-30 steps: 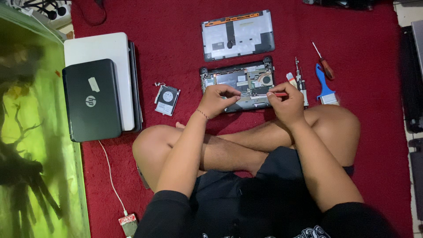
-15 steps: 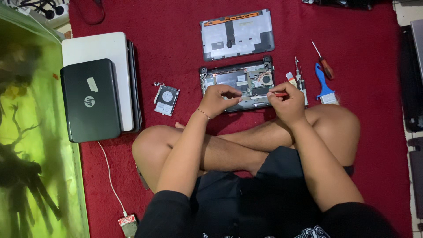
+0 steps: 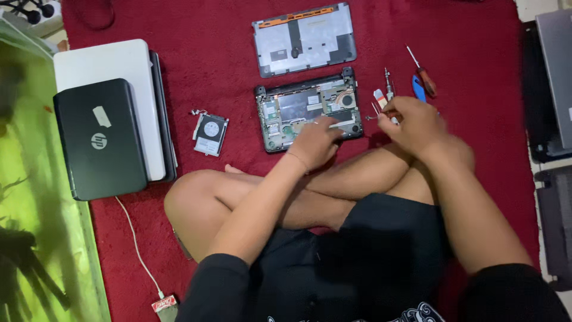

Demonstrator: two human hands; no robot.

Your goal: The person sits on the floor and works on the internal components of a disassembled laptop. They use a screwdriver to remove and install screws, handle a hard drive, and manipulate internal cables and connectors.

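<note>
An opened small laptop base (image 3: pixel 307 107) lies on the red carpet with its circuit board and fan showing. My left hand (image 3: pixel 314 143) rests on its near edge, fingers curled on the board. My right hand (image 3: pixel 414 122) is just right of the base, closed around a small screwdriver whose thin tip (image 3: pixel 374 116) points left. The removed grey bottom cover (image 3: pixel 304 39) lies beyond the base. My crossed bare legs sit right under both hands.
A hard drive (image 3: pixel 210 133) lies left of the base. A red-handled screwdriver (image 3: pixel 424 74), a blue tool (image 3: pixel 419 88) and small tools lie at the right. Stacked closed laptops (image 3: pixel 101 134) sit at left, a white cable (image 3: pixel 136 244) beside them, more laptops (image 3: pixel 551 89) at far right.
My right hand with the screwdriver has drawn away from the laptop base to its right side. My left hand stays on the base. The view has shifted slightly.
</note>
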